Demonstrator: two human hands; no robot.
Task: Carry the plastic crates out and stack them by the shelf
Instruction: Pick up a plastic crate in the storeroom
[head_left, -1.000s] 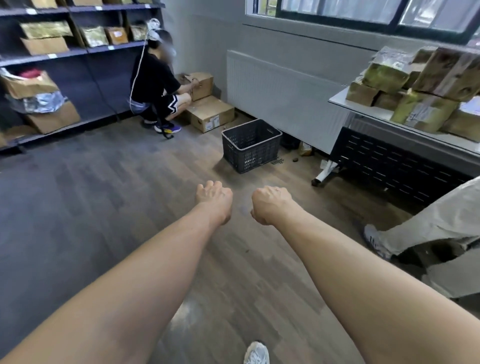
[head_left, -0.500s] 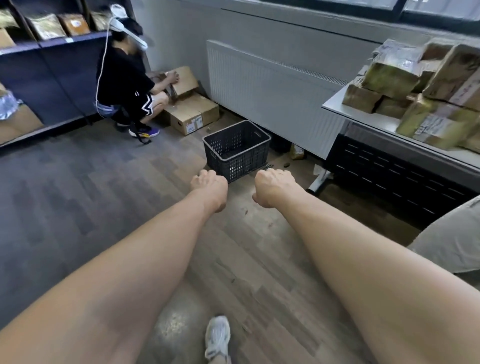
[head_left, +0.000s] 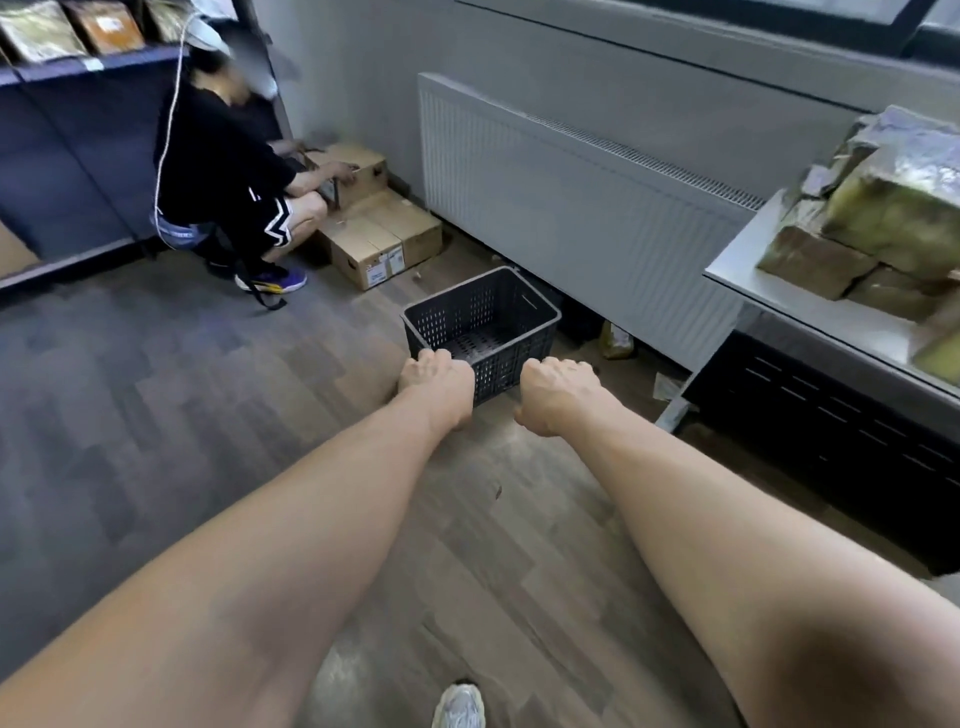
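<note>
Now I am holding my left hand (head_left: 435, 383) and right hand (head_left: 558, 392) curled into empty fists, just before the black crate (head_left: 483, 325) on the floor (head_left: 208, 415).

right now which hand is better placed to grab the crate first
Left. The left hand overlaps the crate at its near rim, by the near-left corner. The right hand hangs off the near-right corner, short of the rim. Both fists are curled and hold nothing.
</note>
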